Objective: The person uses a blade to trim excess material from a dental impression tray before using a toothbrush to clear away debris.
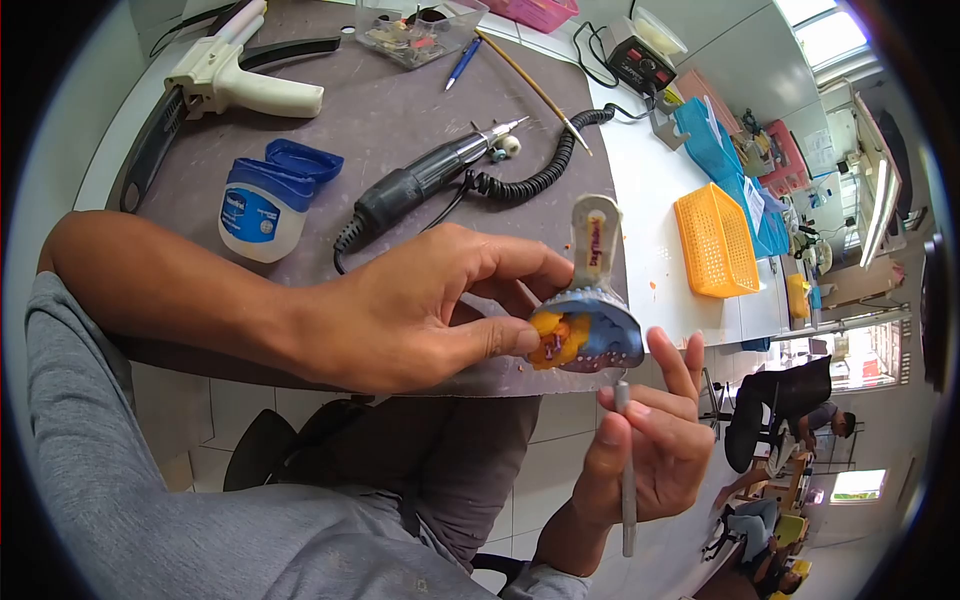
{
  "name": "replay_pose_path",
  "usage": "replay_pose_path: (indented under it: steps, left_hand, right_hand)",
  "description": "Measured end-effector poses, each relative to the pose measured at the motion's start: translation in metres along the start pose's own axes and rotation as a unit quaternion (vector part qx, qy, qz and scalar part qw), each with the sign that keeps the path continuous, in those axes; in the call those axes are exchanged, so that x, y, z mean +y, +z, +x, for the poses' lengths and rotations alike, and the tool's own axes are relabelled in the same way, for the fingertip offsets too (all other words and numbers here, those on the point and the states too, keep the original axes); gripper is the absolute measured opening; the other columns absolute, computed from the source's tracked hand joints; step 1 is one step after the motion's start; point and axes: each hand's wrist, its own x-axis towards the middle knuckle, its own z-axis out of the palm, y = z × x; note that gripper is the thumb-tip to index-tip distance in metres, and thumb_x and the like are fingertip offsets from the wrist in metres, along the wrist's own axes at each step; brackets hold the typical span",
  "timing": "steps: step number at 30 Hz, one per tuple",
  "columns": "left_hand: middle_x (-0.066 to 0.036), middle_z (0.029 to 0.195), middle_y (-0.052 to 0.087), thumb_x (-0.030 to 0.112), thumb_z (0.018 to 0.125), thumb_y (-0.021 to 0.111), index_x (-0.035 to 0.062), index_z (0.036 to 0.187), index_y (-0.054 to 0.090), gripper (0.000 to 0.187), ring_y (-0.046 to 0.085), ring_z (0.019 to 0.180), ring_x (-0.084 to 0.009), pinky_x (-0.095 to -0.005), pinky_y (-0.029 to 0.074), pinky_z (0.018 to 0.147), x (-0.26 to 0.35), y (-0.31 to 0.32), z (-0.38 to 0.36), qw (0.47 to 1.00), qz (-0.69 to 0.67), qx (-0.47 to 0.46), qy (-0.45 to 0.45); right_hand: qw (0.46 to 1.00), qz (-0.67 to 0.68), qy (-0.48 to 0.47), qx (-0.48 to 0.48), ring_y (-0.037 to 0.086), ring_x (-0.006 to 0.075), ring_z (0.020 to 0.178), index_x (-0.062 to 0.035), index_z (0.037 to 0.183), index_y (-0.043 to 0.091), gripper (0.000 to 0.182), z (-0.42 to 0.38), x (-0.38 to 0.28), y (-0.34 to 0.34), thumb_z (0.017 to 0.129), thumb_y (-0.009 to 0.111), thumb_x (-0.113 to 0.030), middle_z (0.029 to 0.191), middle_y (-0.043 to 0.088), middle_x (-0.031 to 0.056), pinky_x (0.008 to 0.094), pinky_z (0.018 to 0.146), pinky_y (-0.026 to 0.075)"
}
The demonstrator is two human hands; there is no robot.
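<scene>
Left hand [395, 325] grips a tray [596, 272], right hand [665, 450] pinches a tool [629, 490]; yellow material [545, 323] sits inside, work apparently unfinished.

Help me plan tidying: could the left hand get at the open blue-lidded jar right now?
Probably not while the left hand holds the impression tray; freed of it, likely yes: the jar stands nearby with nothing visible between.

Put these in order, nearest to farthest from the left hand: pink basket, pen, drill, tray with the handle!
From the left hand:
1. Tray: held in its fingers.
2. Drill: on the mat, just beyond the hand.
3. Pen: farther up the mat.
4. Pink basket: at the far edge.
</scene>
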Motion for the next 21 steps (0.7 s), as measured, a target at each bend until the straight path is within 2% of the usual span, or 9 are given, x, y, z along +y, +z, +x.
replay_pose_path:
  steps: [3, 5, 6, 8, 9, 10, 11, 14, 21]
  left_hand:
    - [-0.015, 0.119, 0.058, 0.004, 0.092, 0.060, -0.0059, 0.136, 0.039, 0.050, 0.057, 0.111, -0.0182, -0.0322, 0.049, 0.098, -0.002, -0.002, 0.004, 0.998, -0.051, 0.006, -0.032]
    - [-0.015, 0.119, 0.058, 0.003, 0.093, 0.060, -0.0054, 0.139, 0.033, 0.054, 0.058, 0.110, -0.0178, -0.0320, 0.050, 0.097, -0.004, -0.003, 0.006, 0.995, -0.088, 0.009, -0.038]
    - [-0.015, 0.119, 0.058, 0.004, 0.093, 0.060, -0.0047, 0.141, 0.028, 0.058, 0.059, 0.108, -0.0169, -0.0308, 0.051, 0.094, -0.003, -0.004, 0.006, 0.990, -0.128, 0.009, -0.051]
    - [-0.016, 0.120, 0.058, 0.007, 0.094, 0.060, -0.0031, 0.146, 0.013, 0.071, 0.061, 0.106, -0.0148, -0.0275, 0.053, 0.088, -0.003, -0.009, 0.007, 0.982, -0.175, -0.002, -0.068]
    - [-0.016, 0.120, 0.058, 0.007, 0.094, 0.060, -0.0031, 0.146, 0.013, 0.071, 0.061, 0.106, -0.0148, -0.0275, 0.053, 0.088, -0.002, -0.009, 0.007, 0.982, -0.175, 0.000, -0.066]
    - [-0.017, 0.121, 0.058, 0.009, 0.094, 0.061, -0.0032, 0.147, 0.010, 0.075, 0.061, 0.105, -0.0150, -0.0277, 0.054, 0.088, -0.002, -0.009, 0.007, 0.978, -0.195, 0.006, -0.075]
    - [-0.018, 0.121, 0.058, 0.010, 0.094, 0.062, -0.0032, 0.147, 0.007, 0.078, 0.062, 0.103, -0.0153, -0.0278, 0.054, 0.087, -0.001, -0.009, 0.007, 0.973, -0.214, 0.011, -0.084]
    - [-0.019, 0.121, 0.058, 0.012, 0.093, 0.064, -0.0030, 0.148, 0.000, 0.085, 0.064, 0.100, -0.0160, -0.0273, 0.055, 0.086, 0.003, -0.010, 0.007, 0.974, -0.208, 0.007, -0.094]
    - [-0.019, 0.118, 0.059, 0.018, 0.091, 0.067, -0.0027, 0.144, 0.011, 0.080, 0.064, 0.101, -0.0174, -0.0279, 0.055, 0.088, 0.002, -0.013, 0.006, 0.964, -0.245, 0.002, -0.107]
  right_hand:
    - [0.996, 0.014, -0.011, 0.085, 0.067, 0.0345, 0.098, -0.0096, 0.092, 0.057, 0.018, -0.006, 0.004, 0.005, 0.090, 0.067, -0.025, 0.076, 0.065, 0.0084, 0.0585, 0.105, 0.038]
    - [0.990, 0.006, -0.006, 0.140, 0.066, 0.0312, 0.092, -0.0056, 0.094, 0.057, 0.033, -0.009, 0.007, 0.007, 0.093, 0.062, -0.038, 0.084, 0.058, 0.0115, 0.0532, 0.095, 0.049]
    - [0.993, 0.002, -0.031, 0.113, 0.066, 0.0296, 0.091, -0.0035, 0.100, 0.057, 0.041, -0.010, 0.014, 0.006, 0.093, 0.059, -0.044, 0.095, 0.053, 0.0137, 0.0461, 0.088, 0.055]
    - [0.992, 0.008, 0.011, 0.125, 0.065, 0.0298, 0.093, -0.0036, 0.103, 0.057, 0.042, -0.014, 0.012, 0.012, 0.092, 0.061, -0.044, 0.099, 0.052, 0.0141, 0.0454, 0.089, 0.055]
    - [0.989, 0.013, 0.054, 0.138, 0.065, 0.0299, 0.095, -0.0037, 0.106, 0.058, 0.043, -0.013, 0.010, 0.015, 0.091, 0.062, -0.043, 0.104, 0.051, 0.0145, 0.0448, 0.089, 0.055]
    - [0.990, 0.038, 0.074, 0.114, 0.062, 0.0318, 0.103, -0.0029, 0.117, 0.055, 0.056, -0.016, 0.013, 0.015, 0.082, 0.074, -0.043, 0.113, 0.048, 0.0140, 0.0433, 0.091, 0.053]
    - [0.990, 0.039, 0.072, 0.112, 0.062, 0.0318, 0.103, -0.0029, 0.117, 0.055, 0.056, -0.014, 0.013, 0.019, 0.082, 0.074, -0.043, 0.113, 0.048, 0.0140, 0.0433, 0.091, 0.053]
    - [0.988, 0.087, 0.078, 0.098, 0.055, 0.0353, 0.117, -0.0006, 0.131, 0.044, 0.089, -0.011, 0.013, 0.032, 0.065, 0.090, -0.038, 0.123, 0.043, 0.0144, 0.0423, 0.096, 0.051]
    - [0.987, 0.082, 0.109, 0.082, 0.055, 0.0339, 0.118, 0.0034, 0.133, 0.043, 0.090, -0.003, 0.007, 0.038, 0.067, 0.088, -0.039, 0.124, 0.044, 0.0146, 0.0440, 0.098, 0.050]
